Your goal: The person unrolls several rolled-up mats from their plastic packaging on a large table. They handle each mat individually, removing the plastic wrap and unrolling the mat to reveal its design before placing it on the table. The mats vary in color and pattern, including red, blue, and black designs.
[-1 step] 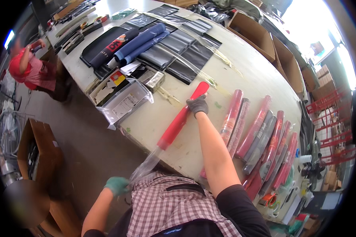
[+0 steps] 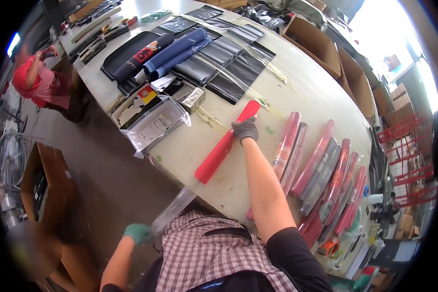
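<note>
A red rolled sheet [image 2: 215, 159] lies slantwise over the table's near edge, its far end flared open. My right hand [image 2: 245, 130], in a dark grey glove, is closed around it near that flared end. A clear plastic sleeve [image 2: 176, 207] covers the near end and stretches past the table edge toward my left side. At the sleeve's loose end is my left hand [image 2: 137, 234], in a green glove, its fingers closed on the plastic and slightly blurred. Right of my forearm lie several wrapped red and grey rolls [image 2: 320, 158].
Blue rolls [image 2: 175, 54] and flat black sheets [image 2: 236, 73] lie farther back on the table [image 2: 296, 97]. A grey box [image 2: 155, 124] of papers sits at its left edge. Cardboard boxes [image 2: 313, 46] line the far right side. Another person [image 2: 41, 80] stands at left, near an open carton [image 2: 48, 185].
My left hand has moved slightly down and left, drawing the plastic sleeve straighter and tauter. My right hand keeps its hold on the red roll.
</note>
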Motion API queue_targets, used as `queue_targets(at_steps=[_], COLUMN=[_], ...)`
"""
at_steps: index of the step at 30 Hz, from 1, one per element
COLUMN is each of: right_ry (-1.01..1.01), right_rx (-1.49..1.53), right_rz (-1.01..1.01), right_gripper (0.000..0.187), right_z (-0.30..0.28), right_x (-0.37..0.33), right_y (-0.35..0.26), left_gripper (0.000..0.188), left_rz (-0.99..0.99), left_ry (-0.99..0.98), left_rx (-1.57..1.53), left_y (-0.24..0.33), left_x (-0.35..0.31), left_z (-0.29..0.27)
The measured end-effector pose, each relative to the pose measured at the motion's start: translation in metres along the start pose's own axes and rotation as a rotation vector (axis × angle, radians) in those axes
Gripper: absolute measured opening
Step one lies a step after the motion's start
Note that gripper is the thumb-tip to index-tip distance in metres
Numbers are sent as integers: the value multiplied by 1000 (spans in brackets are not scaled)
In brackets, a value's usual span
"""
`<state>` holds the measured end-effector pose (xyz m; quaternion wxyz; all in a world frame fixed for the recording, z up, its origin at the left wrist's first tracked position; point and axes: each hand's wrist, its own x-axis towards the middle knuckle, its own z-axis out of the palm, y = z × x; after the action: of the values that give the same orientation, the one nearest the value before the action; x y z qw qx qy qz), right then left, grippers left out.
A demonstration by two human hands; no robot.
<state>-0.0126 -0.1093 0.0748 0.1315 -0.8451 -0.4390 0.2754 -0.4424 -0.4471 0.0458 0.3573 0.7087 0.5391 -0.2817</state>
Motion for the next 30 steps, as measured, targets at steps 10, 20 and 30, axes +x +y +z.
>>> queue_targets(at_steps=[10,20,30], right_ry=[7,213,-2], right_rx=[96,69,-380], right_rz=[-120,-950,-1218], right_gripper=[95,27,15], right_z=[29,2,-18], right_x=[-51,-42,-8], right_y=[32,57,39], left_gripper=[65,44,67], left_rz=[-687,360,313], left_ry=[-249,1263,1093], left_rx=[-272,-145,381], left_y=[-109,146,213], left_x=[-99,65,199], left_z=[287,-161,-162])
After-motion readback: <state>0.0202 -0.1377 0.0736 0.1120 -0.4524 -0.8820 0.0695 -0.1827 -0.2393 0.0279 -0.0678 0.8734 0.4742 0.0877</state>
